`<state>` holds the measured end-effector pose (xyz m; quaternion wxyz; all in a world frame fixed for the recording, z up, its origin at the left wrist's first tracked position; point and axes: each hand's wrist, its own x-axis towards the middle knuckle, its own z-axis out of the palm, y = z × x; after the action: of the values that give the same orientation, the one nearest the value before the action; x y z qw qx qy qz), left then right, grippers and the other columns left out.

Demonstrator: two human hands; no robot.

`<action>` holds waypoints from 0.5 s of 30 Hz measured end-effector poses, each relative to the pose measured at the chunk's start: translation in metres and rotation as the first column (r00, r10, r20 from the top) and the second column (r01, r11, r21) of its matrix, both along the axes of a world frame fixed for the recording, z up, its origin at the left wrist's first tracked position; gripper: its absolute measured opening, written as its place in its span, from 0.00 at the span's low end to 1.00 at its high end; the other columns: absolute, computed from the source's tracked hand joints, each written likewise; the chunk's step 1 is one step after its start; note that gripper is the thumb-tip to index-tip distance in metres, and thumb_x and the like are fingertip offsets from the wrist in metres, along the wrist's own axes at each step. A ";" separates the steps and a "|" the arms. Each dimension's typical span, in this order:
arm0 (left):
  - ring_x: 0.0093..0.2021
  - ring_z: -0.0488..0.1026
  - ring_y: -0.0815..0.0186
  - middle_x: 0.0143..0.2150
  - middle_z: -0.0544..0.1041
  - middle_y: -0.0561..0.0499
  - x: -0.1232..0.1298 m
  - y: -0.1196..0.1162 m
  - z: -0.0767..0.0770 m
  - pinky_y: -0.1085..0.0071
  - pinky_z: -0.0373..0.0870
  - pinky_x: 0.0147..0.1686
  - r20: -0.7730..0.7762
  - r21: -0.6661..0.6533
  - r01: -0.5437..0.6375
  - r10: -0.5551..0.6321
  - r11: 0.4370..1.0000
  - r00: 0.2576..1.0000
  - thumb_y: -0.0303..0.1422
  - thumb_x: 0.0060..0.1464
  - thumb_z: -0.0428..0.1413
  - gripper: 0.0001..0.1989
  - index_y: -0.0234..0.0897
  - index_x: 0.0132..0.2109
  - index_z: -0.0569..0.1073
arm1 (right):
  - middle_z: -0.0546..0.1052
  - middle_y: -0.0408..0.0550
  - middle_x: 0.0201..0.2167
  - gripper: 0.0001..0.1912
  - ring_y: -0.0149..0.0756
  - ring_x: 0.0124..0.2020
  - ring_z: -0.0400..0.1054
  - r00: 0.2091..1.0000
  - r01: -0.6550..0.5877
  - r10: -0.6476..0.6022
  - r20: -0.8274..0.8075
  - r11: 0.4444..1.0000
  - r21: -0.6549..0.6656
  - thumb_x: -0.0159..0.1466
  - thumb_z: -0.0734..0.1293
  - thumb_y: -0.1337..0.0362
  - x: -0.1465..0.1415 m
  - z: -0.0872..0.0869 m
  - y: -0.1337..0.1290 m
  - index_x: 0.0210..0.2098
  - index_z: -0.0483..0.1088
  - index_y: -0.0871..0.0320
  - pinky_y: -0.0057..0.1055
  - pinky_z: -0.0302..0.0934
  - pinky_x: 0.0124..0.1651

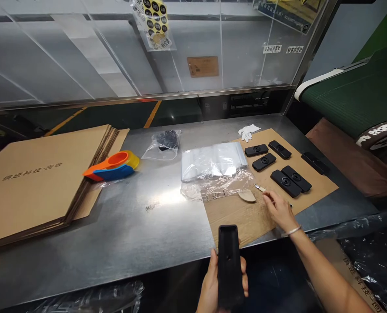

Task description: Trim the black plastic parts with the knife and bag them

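My left hand (209, 282) is wrapped around a long black plastic housing (229, 265), held upright just off the front edge of the table. The housing's recessed side, with a small hole, faces me. Over the cardboard sheet (222, 217), my right hand (280, 211) pinches a slim craft knife (260, 188), its metal tip pointing away to the left. A fan-shaped tan piece (247, 196) lies left of the knife. Beyond my right hand rest several black plastic parts with round centres, among them a side-by-side pair (285, 183).
A stack of flat cardboard (43, 174) covers the table's left side. Beside it sits an orange, blue and yellow tape dispenser (115, 165). Clear plastic bags (215, 161), a bag with dark contents (165, 141) and a white glove (248, 131) lie farther back. A green conveyor (359, 95) stands right.
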<state>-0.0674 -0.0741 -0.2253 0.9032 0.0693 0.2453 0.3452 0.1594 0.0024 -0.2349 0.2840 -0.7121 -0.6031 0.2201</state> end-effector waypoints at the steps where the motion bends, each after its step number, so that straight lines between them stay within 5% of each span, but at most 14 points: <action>1: 0.25 0.70 0.67 0.30 0.73 0.48 -0.001 0.003 0.006 0.71 0.68 0.25 -0.028 0.005 -0.085 0.085 0.996 0.996 0.50 0.55 0.43 0.26 0.36 0.48 0.70 | 0.70 0.56 0.39 0.09 0.44 0.41 0.65 0.998 0.040 -0.041 0.052 0.999 0.015 0.63 0.57 0.64 0.008 -0.004 0.008 0.40 0.63 0.59 0.40 0.59 0.41; 5: 0.34 0.70 0.64 0.33 0.73 0.45 -0.004 0.014 0.028 0.68 0.68 0.38 -0.070 -0.030 -0.283 0.281 0.959 0.957 0.43 0.57 0.45 0.22 0.32 0.48 0.71 | 0.67 0.60 0.35 0.04 0.54 0.44 0.58 0.976 0.088 -0.093 0.198 0.995 0.036 0.57 0.60 0.68 0.023 -0.019 0.024 0.31 0.65 0.62 0.46 0.53 0.44; 11: 0.33 0.70 0.65 0.35 0.73 0.45 -0.012 0.024 0.037 0.70 0.69 0.36 -0.066 -0.036 -0.465 0.462 0.885 0.884 0.41 0.56 0.46 0.20 0.31 0.44 0.73 | 0.66 0.53 0.28 0.07 0.44 0.33 0.63 0.974 0.102 -0.106 0.198 0.994 0.028 0.62 0.53 0.65 0.006 -0.010 -0.008 0.30 0.60 0.59 0.37 0.57 0.35; 14: 0.30 0.70 0.67 0.34 0.73 0.46 -0.013 0.027 0.034 0.72 0.69 0.33 -0.108 -0.023 -0.523 0.518 0.852 0.848 0.45 0.56 0.46 0.21 0.31 0.42 0.74 | 0.65 0.43 0.21 0.14 0.33 0.22 0.63 0.999 -0.015 0.018 0.032 0.996 -0.086 0.66 0.48 0.60 -0.022 0.011 -0.043 0.30 0.58 0.56 0.28 0.58 0.25; 15: 0.30 0.70 0.67 0.34 0.73 0.46 -0.012 0.028 0.033 0.72 0.69 0.32 -0.117 -0.021 -0.540 0.534 0.842 0.837 0.46 0.55 0.46 0.22 0.32 0.42 0.74 | 0.66 0.42 0.22 0.16 0.30 0.21 0.63 0.982 -0.110 0.078 -0.171 0.975 -0.192 0.67 0.47 0.57 -0.033 0.020 -0.055 0.31 0.58 0.56 0.25 0.57 0.22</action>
<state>-0.0795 -0.0465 -0.1923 0.7574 -0.0077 0.3117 0.5736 0.1260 -0.0528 -0.2150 0.2481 -0.6874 -0.5858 0.3503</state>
